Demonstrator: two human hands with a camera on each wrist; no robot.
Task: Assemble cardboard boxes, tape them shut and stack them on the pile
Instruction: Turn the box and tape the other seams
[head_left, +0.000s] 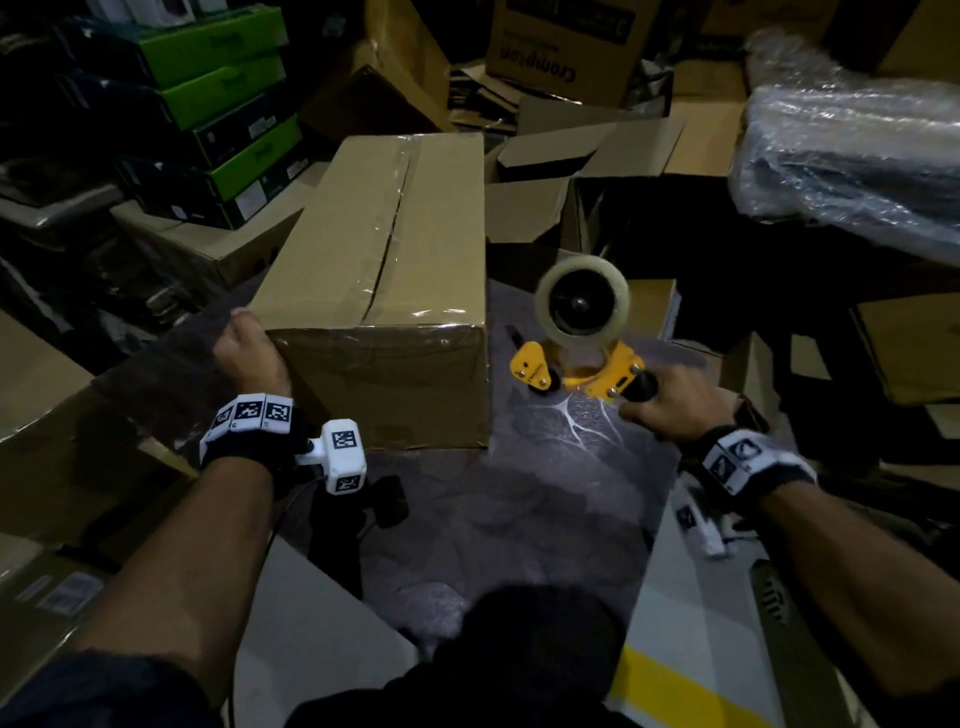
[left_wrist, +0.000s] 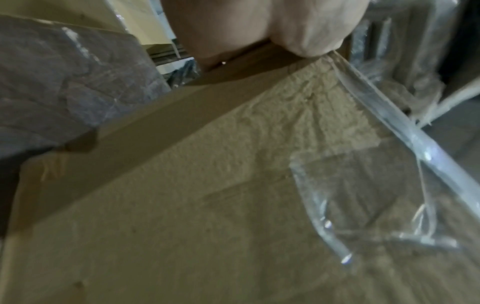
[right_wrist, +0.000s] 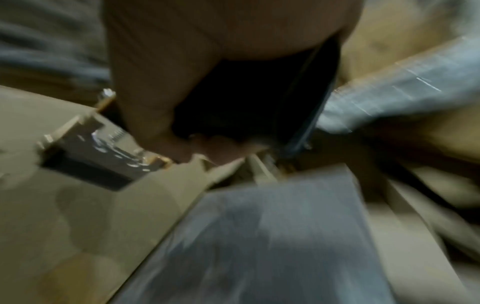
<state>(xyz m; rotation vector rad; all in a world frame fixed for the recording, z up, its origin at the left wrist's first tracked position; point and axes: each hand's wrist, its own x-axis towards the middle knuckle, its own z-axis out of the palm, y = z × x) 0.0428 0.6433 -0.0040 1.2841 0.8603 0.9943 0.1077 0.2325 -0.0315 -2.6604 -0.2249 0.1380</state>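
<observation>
The left hand (head_left: 249, 348) gripped the near left corner of the box (head_left: 384, 291), fingers curled over its top edge. The box sat on a grey surface (head_left: 545, 467), clear tape (head_left: 395, 218) along its top seam and down its near face. Just right of it, the right hand (head_left: 675, 405) clasped the black handle of a yellow dispenser (head_left: 576, 358) carrying a clear roll. Beyond lay open cartons, one printed "Crompton" (head_left: 540, 65), green boxes (head_left: 218, 67) stacked at left, a wrapped bundle (head_left: 852, 156) at right.
</observation>
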